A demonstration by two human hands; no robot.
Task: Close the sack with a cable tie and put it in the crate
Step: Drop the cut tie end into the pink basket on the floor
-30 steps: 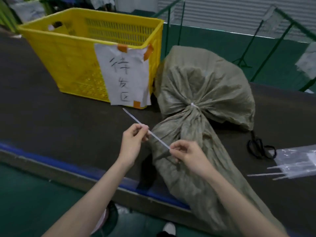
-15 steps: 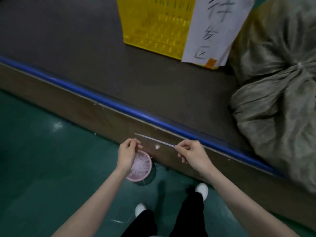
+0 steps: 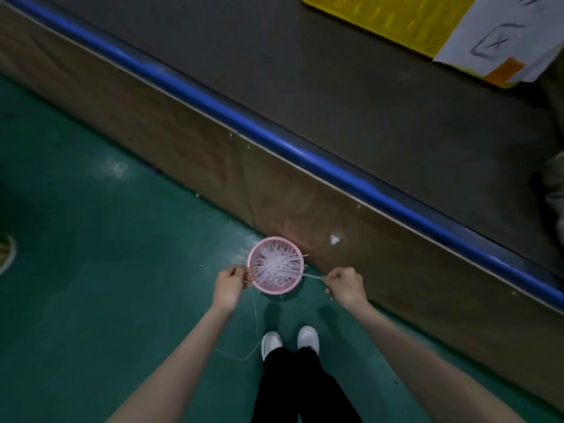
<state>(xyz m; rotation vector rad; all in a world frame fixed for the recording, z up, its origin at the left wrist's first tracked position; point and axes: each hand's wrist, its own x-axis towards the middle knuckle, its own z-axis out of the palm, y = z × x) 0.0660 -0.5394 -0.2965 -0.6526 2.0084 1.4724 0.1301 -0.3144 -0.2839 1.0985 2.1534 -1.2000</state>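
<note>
While both hands, the left hand (image 3: pixel 229 283) and right hand (image 3: pixel 345 284), pinch a cable tie (image 3: pixel 312 276) in closed fingers above the pink basket (image 3: pixel 276 269), dropping this apparent offcut seems next, then lifting the sack (image 3: pixel 556 184) into the crate (image 3: pixel 393 18).

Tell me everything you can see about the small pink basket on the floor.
The pink basket is small and round, seemingly plastic, with a slotted wall and a plain rim. It stands upright on the green floor, close to the foot of the brown platform side, just ahead of the white shoes. It is filled with many thin whitish strips lying in all directions, a few poking over the rim. Both hands appear above it, overlapping its rim in view.
</note>
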